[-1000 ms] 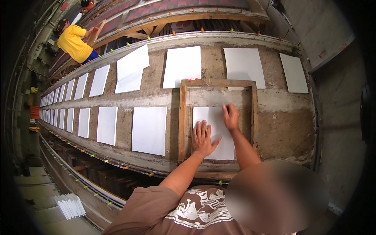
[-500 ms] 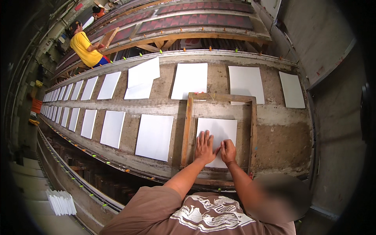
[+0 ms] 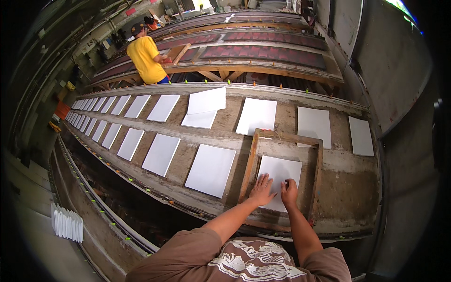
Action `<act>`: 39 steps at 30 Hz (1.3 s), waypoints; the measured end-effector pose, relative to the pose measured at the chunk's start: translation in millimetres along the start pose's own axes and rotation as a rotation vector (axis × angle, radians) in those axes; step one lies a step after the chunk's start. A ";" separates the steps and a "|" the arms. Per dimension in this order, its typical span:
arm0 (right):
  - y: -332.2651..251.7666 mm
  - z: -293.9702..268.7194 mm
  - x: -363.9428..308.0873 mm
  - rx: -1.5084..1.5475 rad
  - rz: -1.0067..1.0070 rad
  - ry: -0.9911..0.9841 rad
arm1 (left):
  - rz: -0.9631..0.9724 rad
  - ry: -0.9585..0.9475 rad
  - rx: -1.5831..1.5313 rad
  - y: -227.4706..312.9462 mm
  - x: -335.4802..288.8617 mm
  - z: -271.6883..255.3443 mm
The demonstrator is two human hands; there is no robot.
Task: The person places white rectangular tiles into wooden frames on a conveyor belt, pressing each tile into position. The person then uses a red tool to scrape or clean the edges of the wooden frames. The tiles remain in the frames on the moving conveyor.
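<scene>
A wooden frame lies on the long table around a white stack of paper. My left hand rests flat over the lower left of that stack, fingers stretched and spread. Close beside it, my right hand is curled over the right part of the same stack, its fingertips drawn together. Whatever those fingers may pinch is too small to make out. Whether mesh is stretched across the frame cannot be seen clearly.
Two rows of white paper stacks run along the table. One stack has its top sheet askew. Across the far gap, a person in a yellow shirt holds a wooden frame. More white stacks stand at the lower left.
My view has tilted up and turned left, so the table appears lower and farther right. Both hands stay over the same stack; the right fingers have shifted slightly.
</scene>
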State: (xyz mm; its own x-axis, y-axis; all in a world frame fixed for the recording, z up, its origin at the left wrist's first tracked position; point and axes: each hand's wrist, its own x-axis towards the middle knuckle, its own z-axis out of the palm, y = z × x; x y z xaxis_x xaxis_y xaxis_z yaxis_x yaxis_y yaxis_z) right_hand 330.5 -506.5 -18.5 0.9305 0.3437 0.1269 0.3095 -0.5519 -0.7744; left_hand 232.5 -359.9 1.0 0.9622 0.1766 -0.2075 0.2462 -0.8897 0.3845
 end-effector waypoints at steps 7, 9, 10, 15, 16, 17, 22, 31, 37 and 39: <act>-28.9 12.9 -2.3 -0.043 0.032 -0.015 | -0.004 0.124 -0.134 -14.3 -22.7 -27.4; -47.9 22.6 -2.4 -0.011 0.005 -0.015 | 0.036 0.232 -0.177 -26.6 -26.6 -30.5; -59.2 27.8 -1.9 0.003 -0.007 -0.013 | 0.060 0.287 -0.206 -31.8 -27.2 -33.5; -116.7 65.6 1.1 0.088 -0.115 0.015 | 0.084 0.445 -0.296 -68.6 -28.8 -53.6; -128.4 73.2 4.3 0.092 -0.128 0.011 | 0.080 0.479 -0.311 -77.1 -29.9 -58.4; -137.3 79.8 7.1 0.096 -0.140 0.007 | 0.076 0.513 -0.325 -85.6 -31.9 -62.7; -187.3 117.3 19.5 0.098 -0.106 -0.102 | -0.035 0.545 -0.399 -136.8 -41.7 -85.6; -245.5 210.8 43.7 0.046 -0.158 -0.160 | -0.140 0.609 -0.365 -241.7 -36.2 -108.7; -258.6 276.8 77.9 0.068 -0.089 -0.186 | -0.291 0.502 -0.391 -307.7 -10.7 -121.2; -261.3 295.0 95.4 0.095 -0.042 -0.205 | -0.316 0.474 -0.388 -326.0 -1.0 -129.6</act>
State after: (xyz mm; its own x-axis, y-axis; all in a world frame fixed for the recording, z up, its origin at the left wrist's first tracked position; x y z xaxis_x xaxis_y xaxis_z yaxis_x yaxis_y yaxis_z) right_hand 280.6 -105.4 13.1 0.8549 0.5174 0.0395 0.3184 -0.4629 -0.8272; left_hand 166.4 -15.5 -7.6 0.7628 0.6464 0.0191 0.4623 -0.5656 0.6829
